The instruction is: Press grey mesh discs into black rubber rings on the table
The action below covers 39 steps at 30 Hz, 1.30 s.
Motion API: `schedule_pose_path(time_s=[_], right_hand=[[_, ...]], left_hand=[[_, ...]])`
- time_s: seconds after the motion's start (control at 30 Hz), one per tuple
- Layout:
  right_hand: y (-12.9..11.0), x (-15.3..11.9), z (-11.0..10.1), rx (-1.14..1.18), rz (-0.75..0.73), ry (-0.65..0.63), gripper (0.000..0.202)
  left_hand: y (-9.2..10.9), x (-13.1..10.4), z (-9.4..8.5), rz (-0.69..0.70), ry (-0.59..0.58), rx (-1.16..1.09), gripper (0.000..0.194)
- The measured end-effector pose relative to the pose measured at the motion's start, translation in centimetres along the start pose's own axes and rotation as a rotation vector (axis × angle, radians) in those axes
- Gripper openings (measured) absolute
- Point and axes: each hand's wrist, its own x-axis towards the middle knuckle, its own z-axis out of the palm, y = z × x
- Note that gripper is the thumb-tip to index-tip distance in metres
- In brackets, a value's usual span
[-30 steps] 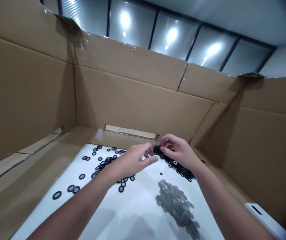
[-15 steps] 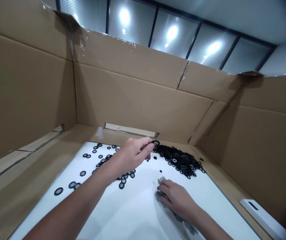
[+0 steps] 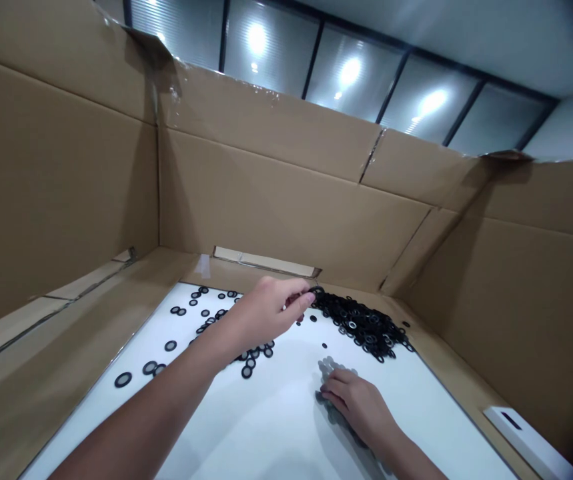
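My left hand reaches over the middle of a white board. Its thumb and fingers are closed on a black ring, held at the near end of a dense pile of black rings. Lower down, my right hand has curled fingers among thin grey discs. Whether a disc is pinched between those fingertips is hidden. On the left of the board lie several black rings with grey centres, partly covered by my left forearm.
High cardboard walls surround the board on the left, back and right. A white box with a dark slot stands at the right edge. Small dark discs lie between my hands. Clear tape sticks to the cardboard behind the board.
The view has shifted slightly. My left hand still grips the ring, which has dipped a little against the pile. My right hand has drawn slightly back, showing more of the grey discs.
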Motion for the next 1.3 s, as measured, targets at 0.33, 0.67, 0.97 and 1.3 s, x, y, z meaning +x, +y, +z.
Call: schedule_pose_path(time_s=[0.33,0.67,0.97,1.3], right_hand=[[-0.9,2.3,-5.4,0.258,0.125,0.153,0.024],[-7.8,9.6,-12.7,0.844,0.026,0.512,0.027],[-11.0,14.6,-12.2,0.965,-0.111,0.54,0.026],[-11.7,13.7,-12.8,0.76,-0.178,0.719,0.01]], left_hand=[[-0.6,0.6,0.1,0.061,0.097,0.011,0.023],[-2.1,1.4,0.1,-0.094,0.235,-0.493,0.026],[-2.4,1.6,-1.8,-0.089,0.307,-0.759,0.031],[-1.0,0.8,-2.6,-0.076,0.254,-0.769,0.032]])
